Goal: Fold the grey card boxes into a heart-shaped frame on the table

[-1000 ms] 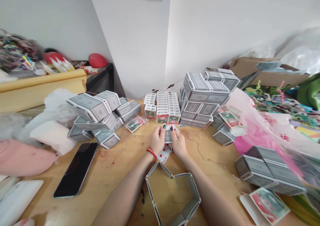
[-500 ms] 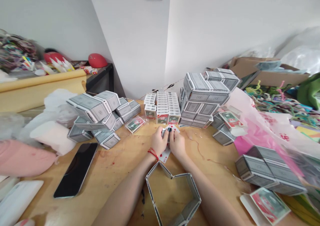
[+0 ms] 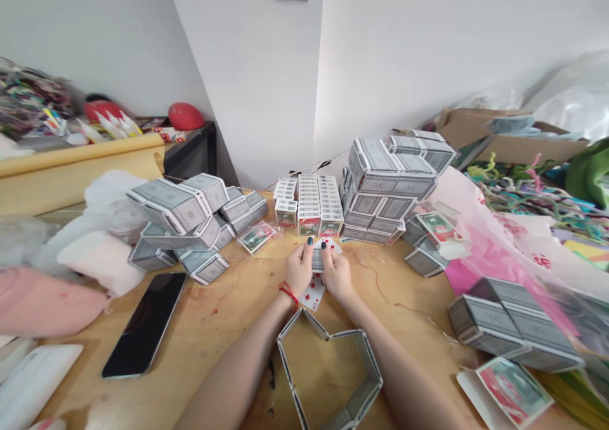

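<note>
My left hand and my right hand meet side by side over the wooden table, both closed on a small grey-backed playing card pinched between the fingers. Loose cards with red pips lie face up under the hands. A red string circles my left wrist. Just in front of my forearms stands an open-topped frame of cards set on edge. Beyond the hands sits a block of stacked card packs.
Heaps of grey card boxes stand at left, at back right and at right. A black phone lies at left. Pink plastic wrap and coloured yarn cover the right side.
The hands drew together over the card half a second ago, then parted slightly, so the card's grey back shows between them again. Nothing else has moved.
</note>
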Demonstrator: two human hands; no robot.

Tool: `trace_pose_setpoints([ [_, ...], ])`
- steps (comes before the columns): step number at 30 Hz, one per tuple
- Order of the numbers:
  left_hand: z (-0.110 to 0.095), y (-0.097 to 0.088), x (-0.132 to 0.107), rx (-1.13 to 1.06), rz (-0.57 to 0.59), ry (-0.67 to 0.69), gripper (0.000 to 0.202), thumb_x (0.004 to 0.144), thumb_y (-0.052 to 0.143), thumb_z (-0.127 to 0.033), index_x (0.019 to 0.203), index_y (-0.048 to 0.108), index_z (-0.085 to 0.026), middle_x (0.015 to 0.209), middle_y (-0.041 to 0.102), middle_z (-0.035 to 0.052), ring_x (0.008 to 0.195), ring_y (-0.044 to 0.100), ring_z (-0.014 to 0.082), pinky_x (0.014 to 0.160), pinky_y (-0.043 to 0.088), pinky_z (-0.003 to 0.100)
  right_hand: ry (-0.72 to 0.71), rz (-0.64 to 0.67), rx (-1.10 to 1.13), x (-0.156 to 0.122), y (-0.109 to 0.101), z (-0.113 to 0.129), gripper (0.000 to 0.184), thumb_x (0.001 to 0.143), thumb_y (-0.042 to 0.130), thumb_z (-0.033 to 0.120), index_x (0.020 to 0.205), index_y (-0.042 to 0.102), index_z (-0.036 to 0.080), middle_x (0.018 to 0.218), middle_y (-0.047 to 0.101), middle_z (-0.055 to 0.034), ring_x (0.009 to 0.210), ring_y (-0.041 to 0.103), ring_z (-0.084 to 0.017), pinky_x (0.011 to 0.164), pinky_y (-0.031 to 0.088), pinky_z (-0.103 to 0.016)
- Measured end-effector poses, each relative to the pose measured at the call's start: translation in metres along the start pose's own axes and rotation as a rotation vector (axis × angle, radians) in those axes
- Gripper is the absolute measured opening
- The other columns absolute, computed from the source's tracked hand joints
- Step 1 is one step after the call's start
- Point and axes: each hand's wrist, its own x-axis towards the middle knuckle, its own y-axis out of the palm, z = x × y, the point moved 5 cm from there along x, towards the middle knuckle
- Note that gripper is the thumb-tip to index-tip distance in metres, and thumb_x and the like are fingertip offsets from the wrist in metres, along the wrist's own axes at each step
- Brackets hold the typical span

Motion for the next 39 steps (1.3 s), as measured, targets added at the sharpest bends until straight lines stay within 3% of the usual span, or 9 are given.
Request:
trace_pose_setpoints([
  [5,-0.001,0.001,0.000,0.074,0.023,0.030,0.035,0.083,0.040,-0.041,0.057,0.044,-0.017,0.055,0.049,-0.0016,0.054,0.046,0.0104,0.052,0.033,0.021,-0.089,-0.122,-0.151,-0.001,-0.008,0.002,0.041,0.085,0.031,0.050,0.057,0.037,0.022,0.047,0.043,0.0025,0.044,0.039,-0.012,0.045,0.028,-0.024],
  [8,0.001,0.000,0.001,0.081,0.016,0.017,0.036,0.082,0.040,-0.040,0.055,0.043,-0.017,0.053,0.047,-0.0020,0.052,0.044,0.0099,0.050,0.031,0.021,-0.085,-0.091,-0.115,-0.001,-0.007,0.003,0.041,0.085,0.031,0.050,0.056,0.037,0.022,0.048,0.044,0.0019,0.045,0.039,-0.013,0.045,0.029,-0.024],
  [14,0.004,0.001,0.003,-0.045,0.050,-0.026,0.039,0.081,0.042,-0.044,0.054,0.044,-0.016,0.053,0.047,-0.0013,0.053,0.044,0.0105,0.050,0.033,0.021,0.082,0.020,0.076,-0.003,0.000,-0.003,0.046,0.084,0.031,0.055,0.052,0.036,0.023,0.038,0.038,0.0036,0.038,0.037,-0.013,0.039,0.028,-0.024],
  [19,0.001,0.002,0.000,-0.056,0.073,0.043,0.037,0.084,0.037,-0.045,0.064,0.049,-0.016,0.062,0.054,0.0008,0.059,0.048,0.0115,0.054,0.036,0.021,0.004,-0.086,0.032,0.000,-0.007,-0.002,0.040,0.085,0.033,0.051,0.061,0.043,0.021,0.051,0.045,0.0020,0.047,0.041,-0.013,0.044,0.032,-0.023],
  [22,0.000,0.002,-0.001,0.054,0.078,0.055,0.038,0.084,0.037,-0.044,0.059,0.047,-0.016,0.055,0.050,0.0000,0.054,0.045,0.0108,0.050,0.031,0.021,-0.008,-0.126,-0.011,0.001,-0.011,-0.003,0.035,0.085,0.035,0.049,0.064,0.043,0.021,0.053,0.045,0.0025,0.049,0.042,-0.013,0.046,0.032,-0.023],
  [28,-0.001,0.002,-0.002,0.105,0.096,0.003,0.043,0.083,0.037,-0.045,0.050,0.043,-0.017,0.047,0.045,-0.0009,0.047,0.040,0.0095,0.047,0.026,0.022,-0.047,-0.081,-0.021,0.005,-0.012,-0.004,0.038,0.083,0.036,0.050,0.058,0.039,0.022,0.049,0.041,0.0036,0.047,0.040,-0.012,0.045,0.031,-0.023],
  [33,-0.001,0.000,-0.001,-0.010,0.068,0.028,0.037,0.083,0.040,-0.045,0.060,0.045,-0.017,0.058,0.050,-0.0007,0.056,0.045,0.0109,0.052,0.033,0.021,-0.048,-0.111,-0.007,0.005,-0.012,-0.004,0.036,0.084,0.034,0.050,0.064,0.043,0.022,0.052,0.046,0.0021,0.050,0.043,-0.014,0.047,0.033,-0.023],
  [39,0.002,-0.001,0.000,0.095,0.043,0.054,0.033,0.085,0.039,-0.039,0.059,0.040,-0.018,0.055,0.045,-0.0023,0.053,0.043,0.0101,0.050,0.030,0.021,-0.080,-0.067,-0.034,0.004,-0.011,0.000,0.037,0.084,0.036,0.049,0.060,0.041,0.021,0.054,0.045,0.0020,0.050,0.040,-0.012,0.046,0.031,-0.023],
])
